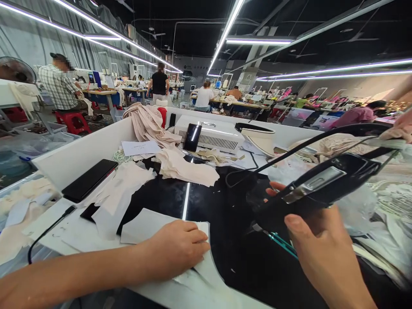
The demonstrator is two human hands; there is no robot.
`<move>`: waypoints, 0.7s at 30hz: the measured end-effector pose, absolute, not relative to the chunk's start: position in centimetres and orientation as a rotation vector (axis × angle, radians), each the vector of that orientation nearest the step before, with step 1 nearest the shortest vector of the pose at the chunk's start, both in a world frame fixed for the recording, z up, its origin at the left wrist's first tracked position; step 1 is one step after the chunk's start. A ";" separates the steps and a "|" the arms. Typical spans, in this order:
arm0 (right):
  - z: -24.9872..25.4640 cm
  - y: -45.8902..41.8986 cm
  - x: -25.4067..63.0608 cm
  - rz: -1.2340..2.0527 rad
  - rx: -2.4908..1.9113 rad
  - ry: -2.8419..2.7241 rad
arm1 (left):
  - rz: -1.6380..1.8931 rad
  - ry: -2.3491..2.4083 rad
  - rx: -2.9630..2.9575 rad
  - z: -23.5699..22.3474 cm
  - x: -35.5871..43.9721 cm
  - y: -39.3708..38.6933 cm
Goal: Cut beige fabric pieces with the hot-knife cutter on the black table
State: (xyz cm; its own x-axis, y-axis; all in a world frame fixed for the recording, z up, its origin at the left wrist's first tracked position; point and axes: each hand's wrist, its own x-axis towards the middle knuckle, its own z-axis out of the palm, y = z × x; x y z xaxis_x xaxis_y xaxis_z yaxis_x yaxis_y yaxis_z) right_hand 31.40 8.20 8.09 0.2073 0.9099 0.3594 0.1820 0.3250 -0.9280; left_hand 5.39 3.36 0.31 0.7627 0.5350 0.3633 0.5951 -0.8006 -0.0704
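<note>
My left hand (178,244) lies palm down on a white sheet (144,225), fingers loosely bent; I cannot tell whether it is paper or cloth. The sheet rests partly on a glossy black tabletop panel (225,214). On the right, my right hand (328,244) is around a black device (334,180) with a silver panel, tilted above the panel; its exact kind is unclear. Fingertips show beyond it and the thumb on the near side. Below it lies a slim teal-handled tool (283,245) with a metal tip, partly hidden by my thumb.
Another hand (397,128), its owner unseen, is at the device's upper end, by a black strap or cable (289,150). Cream cloth pieces (188,167), a black phone (90,180), a white vented box (212,133) and bundled fabric (148,120) surround the panel. People work behind.
</note>
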 end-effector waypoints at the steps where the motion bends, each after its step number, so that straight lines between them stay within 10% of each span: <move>1: 8.7 8.4 30.5 0.698 -1.089 -1.260 | -0.512 -0.887 -2.782 0.4 5.5 3.5; 21: 6.2 11.1 22.6 0.720 -0.656 -1.155 | -0.727 -0.834 -2.597 -2.9 7.0 3.8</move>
State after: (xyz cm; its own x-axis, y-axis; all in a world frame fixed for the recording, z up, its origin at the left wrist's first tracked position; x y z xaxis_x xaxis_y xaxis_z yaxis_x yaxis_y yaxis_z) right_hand 22.56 11.15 6.23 0.2370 0.7880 0.5683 -0.1636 0.6090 -0.7761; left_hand 6.96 3.79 -2.94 0.7006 0.4490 0.5546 0.6104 -0.7796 -0.1401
